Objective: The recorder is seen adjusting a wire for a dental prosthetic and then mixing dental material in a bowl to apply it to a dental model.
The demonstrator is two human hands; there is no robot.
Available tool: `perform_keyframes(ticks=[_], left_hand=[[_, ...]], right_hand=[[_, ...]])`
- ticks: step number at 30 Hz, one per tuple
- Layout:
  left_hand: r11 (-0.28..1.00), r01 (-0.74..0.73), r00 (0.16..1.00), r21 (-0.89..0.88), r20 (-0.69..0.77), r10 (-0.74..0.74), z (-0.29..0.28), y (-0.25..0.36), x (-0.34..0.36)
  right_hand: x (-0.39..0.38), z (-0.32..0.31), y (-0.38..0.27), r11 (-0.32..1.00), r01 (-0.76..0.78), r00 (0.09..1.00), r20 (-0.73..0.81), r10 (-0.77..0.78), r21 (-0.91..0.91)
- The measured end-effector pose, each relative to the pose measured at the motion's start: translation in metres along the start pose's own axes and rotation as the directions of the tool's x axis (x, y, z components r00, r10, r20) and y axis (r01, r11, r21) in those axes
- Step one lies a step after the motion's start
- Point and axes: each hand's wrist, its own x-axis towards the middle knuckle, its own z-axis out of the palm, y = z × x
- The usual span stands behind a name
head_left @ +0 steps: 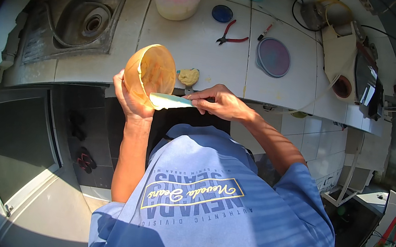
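Note:
My left hand [133, 105] grips an orange bowl [166, 65] from its side and holds it tilted, its mouth turned partly toward me. Yellowish smears coat the inside of the bowl. In my right hand [223, 103] is a pale blue spatula [175, 101], with creamy yellow stuff on its blade. The blade's tip lies at the bowl's lower rim. A lump of yellow dough-like paste [188, 77] sits near the counter's front edge, just beyond my right hand; what it rests on is hard to make out.
On the white tiled counter [188, 42] stand a translucent tub [176, 3] with a pink utensil, a dark blue lid [222, 13], red-handled pliers [229, 36], a marker [265, 31] and a round purplish lid [273, 57]. A metal sink [86, 19] is at left, a scale-like appliance [348, 68] at right.

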Motion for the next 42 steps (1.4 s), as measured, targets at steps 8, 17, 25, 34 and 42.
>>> perform_keyframes(ticks=[8, 17, 25, 34, 42], left_hand=[[0.973, 0.001, 0.998, -0.231, -0.068, -0.017, 0.045, 0.023, -0.001], [0.952, 0.044, 0.997, -0.303, -0.044, -0.060, 0.071, 0.034, 0.001], [0.982, -0.186, 0.957, -0.008, 0.224, 0.183, 0.044, 0.038, -0.007], [0.881, -0.355, 0.934, 0.312, 0.167, 0.316, 0.077, 0.035, -0.014], [0.902, -0.283, 0.939, 0.326, -0.099, 0.330, 0.022, 0.053, -0.010]], right_hand=[[-0.020, 0.034, -0.027, 0.727, 0.217, 0.956, -0.293, -0.024, 0.651], [-0.009, 0.066, 0.002, 0.739, 0.307, 0.589, -0.490, -0.642, -0.599], [-0.039, 0.007, -0.047, 0.854, 0.318, 0.661, -0.549, -0.512, -0.413], [-0.013, 0.004, -0.031, 0.966, 0.040, 0.995, -0.101, -0.015, 0.254], [-0.010, 0.013, 0.037, 1.000, 0.026, 0.792, -0.610, -0.024, -0.006]])
